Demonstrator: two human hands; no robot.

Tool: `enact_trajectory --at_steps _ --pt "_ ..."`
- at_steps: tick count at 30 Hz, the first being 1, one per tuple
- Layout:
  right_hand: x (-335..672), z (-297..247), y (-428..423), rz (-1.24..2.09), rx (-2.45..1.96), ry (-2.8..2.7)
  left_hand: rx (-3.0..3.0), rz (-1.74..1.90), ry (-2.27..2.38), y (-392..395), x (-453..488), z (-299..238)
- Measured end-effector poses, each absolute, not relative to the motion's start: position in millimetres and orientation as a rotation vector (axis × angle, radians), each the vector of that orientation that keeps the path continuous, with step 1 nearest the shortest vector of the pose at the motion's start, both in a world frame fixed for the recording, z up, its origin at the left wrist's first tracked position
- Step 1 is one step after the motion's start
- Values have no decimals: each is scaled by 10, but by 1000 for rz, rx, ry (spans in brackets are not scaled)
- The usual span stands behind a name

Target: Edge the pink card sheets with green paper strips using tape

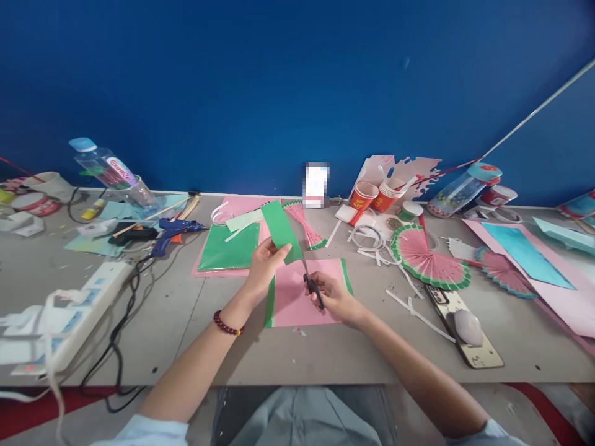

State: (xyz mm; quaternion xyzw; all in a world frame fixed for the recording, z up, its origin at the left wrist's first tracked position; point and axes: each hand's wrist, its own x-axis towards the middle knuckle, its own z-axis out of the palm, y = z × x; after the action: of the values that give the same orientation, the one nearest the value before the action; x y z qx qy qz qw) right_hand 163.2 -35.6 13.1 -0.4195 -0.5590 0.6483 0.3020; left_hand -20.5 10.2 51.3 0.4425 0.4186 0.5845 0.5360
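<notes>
We hold a green paper strip (277, 230) in our left hand (266, 263), fingers closed on its lower end; its long axis runs from the hand up and slightly to the left, toward the blue wall. Our right hand (332, 296) is closed around the handles of the scissors (312, 286), whose blades point up to the right edge of the strip. The strip is above a pink sheet with green border (304, 296) that lies flat on the table (325, 353). To the left lies a green sheet (227, 248), further a glue gun (173, 234); to the right a watermelon paper fan (427, 255) and a phone (465, 325). Nothing stands between the hands
</notes>
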Motion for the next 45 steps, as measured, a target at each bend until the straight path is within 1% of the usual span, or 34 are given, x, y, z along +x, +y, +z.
enact_trajectory --at_steps 6,20,45 --pt "1663 125 -320 1672 -1142 -1475 1026 1344 1019 102 -215 484" --pt "1660 162 -308 1510 -1164 -1575 1019 1358 1035 117 -208 459" --pt "1637 208 -324 1506 -1227 -1523 930 1333 1069 114 -204 474"
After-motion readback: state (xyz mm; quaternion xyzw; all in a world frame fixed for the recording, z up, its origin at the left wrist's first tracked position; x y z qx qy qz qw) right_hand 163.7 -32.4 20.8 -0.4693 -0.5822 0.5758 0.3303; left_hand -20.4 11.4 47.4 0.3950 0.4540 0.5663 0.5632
